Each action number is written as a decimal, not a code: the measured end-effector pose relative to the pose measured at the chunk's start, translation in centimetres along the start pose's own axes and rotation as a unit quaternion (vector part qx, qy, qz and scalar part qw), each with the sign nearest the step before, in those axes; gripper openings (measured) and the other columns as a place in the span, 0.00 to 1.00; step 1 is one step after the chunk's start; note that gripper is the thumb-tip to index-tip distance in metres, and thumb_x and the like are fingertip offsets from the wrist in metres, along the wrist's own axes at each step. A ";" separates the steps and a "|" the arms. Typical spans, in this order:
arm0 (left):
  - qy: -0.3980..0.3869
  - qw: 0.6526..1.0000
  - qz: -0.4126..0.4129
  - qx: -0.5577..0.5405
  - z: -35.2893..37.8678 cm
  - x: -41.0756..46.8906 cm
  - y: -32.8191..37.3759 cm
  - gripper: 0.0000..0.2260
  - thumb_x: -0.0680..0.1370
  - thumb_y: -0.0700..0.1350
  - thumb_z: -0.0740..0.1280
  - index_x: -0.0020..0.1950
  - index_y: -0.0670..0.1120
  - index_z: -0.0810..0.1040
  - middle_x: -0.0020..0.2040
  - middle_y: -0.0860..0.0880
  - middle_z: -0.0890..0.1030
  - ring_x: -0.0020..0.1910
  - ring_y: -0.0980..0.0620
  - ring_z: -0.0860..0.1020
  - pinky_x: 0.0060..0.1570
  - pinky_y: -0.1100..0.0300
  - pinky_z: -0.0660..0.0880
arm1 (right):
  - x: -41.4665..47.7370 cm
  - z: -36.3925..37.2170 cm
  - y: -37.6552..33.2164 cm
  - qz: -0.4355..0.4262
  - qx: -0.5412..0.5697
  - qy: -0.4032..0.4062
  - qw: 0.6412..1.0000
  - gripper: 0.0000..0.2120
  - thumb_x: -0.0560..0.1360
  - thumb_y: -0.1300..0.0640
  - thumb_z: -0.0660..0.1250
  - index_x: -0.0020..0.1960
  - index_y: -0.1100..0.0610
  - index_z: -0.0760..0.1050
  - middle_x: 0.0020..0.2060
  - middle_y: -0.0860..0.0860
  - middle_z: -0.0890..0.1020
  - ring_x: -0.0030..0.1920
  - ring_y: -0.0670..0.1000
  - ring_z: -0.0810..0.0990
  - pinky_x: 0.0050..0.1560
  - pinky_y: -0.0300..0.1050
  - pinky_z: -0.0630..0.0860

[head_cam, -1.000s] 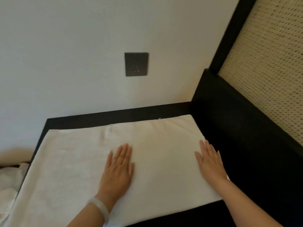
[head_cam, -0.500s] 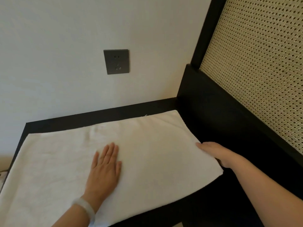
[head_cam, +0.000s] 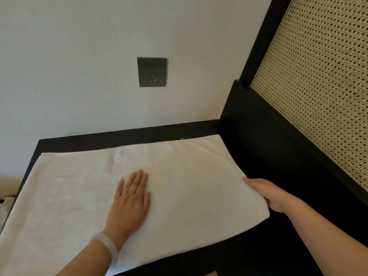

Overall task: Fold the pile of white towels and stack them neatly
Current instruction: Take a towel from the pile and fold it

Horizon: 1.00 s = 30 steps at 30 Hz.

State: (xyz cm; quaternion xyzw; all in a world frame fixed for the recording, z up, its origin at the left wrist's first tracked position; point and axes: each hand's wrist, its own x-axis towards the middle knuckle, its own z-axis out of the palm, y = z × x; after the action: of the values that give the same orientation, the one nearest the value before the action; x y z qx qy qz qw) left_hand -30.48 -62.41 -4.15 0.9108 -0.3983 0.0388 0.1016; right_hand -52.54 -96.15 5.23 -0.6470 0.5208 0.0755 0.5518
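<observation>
Left grip [head_cam: 129, 202] lies flat, fingers straight; right grip [head_cam: 268, 194] pinches towel [head_cam: 189, 172] edge.

Two hands are showing: one left hand [head_cam: 130, 198] is lying flat on cloth, and one right hand [head_cam: 272, 196] is gripping the same cloth at its right edge. One white towel [head_cam: 189, 186] is lying spread over one black table [head_cam: 127, 139]. One more patch of white cloth [head_cam: 5, 208] is peeking in at the left edge, with too little showing to tell whether it is a single towel or several. One pale bangle [head_cam: 105, 246] is sitting on the left wrist. One dark wall socket [head_cam: 151, 72] is sitting on the far wall. One cane-woven panel [head_cam: 318, 96] is standing at the right in one black frame [head_cam: 258, 46].
</observation>
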 end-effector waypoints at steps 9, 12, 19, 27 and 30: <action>-0.033 0.999 -0.010 -0.034 -0.3 0.1 0.1 0.28 0.82 0.57 0.42 0.80 0.47 0.57 0.79 0.49 0.57 0.79 0.50 0.54 0.76 0.53 0.42 | -4.9 3.0 -8.2 -0.118 -0.050 -0.053 0.990 0.09 0.81 0.52 0.64 0.58 0.48 0.80 0.48 0.49 0.87 0.51 0.52 0.86 0.59 0.57 0.78; -0.035 0.990 -0.017 -0.133 -1.0 0.5 -0.2 0.32 0.79 0.61 0.41 0.81 0.50 0.52 0.80 0.54 0.50 0.80 0.55 0.48 0.77 0.57 0.39 | -7.6 7.8 -11.7 -0.189 -0.141 -0.054 0.970 0.07 0.80 0.50 0.65 0.55 0.45 0.81 0.45 0.45 0.86 0.48 0.48 0.85 0.53 0.49 0.79; 0.078 0.821 -0.280 -0.491 -5.1 -0.8 -0.4 0.14 0.83 0.42 0.61 0.68 0.51 0.73 0.63 0.51 0.77 0.54 0.54 0.78 0.49 0.67 0.73 | -7.7 20.8 -9.7 -0.202 -0.279 -0.248 0.905 0.23 0.83 0.51 0.61 0.76 0.52 0.63 0.50 0.54 0.84 0.41 0.48 0.82 0.42 0.40 0.79; -0.098 0.902 -0.254 -0.335 -6.7 -1.6 3.1 0.10 0.80 0.50 0.66 0.57 0.46 0.72 0.52 0.49 0.75 0.47 0.51 0.77 0.46 0.60 0.73 | -2.7 23.1 -14.0 -0.277 -0.329 0.017 0.903 0.08 0.84 0.54 0.57 0.55 0.55 0.74 0.49 0.53 0.81 0.44 0.50 0.79 0.47 0.44 0.79; -0.121 0.893 -0.297 -0.315 -6.9 -1.1 3.9 0.23 0.77 0.54 0.69 0.64 0.42 0.66 0.58 0.45 0.73 0.54 0.46 0.77 0.46 0.60 0.71 | -1.7 25.5 -14.9 -0.268 -0.394 0.031 0.879 0.20 0.83 0.45 0.58 0.68 0.58 0.66 0.57 0.55 0.78 0.53 0.53 0.79 0.51 0.47 0.76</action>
State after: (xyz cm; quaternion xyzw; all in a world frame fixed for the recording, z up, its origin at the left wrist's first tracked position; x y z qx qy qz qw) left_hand -34.00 -62.75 3.06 0.9047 -0.1098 -0.2307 0.3409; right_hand -29.85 -77.16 6.11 -0.9276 0.2720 0.1037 0.2342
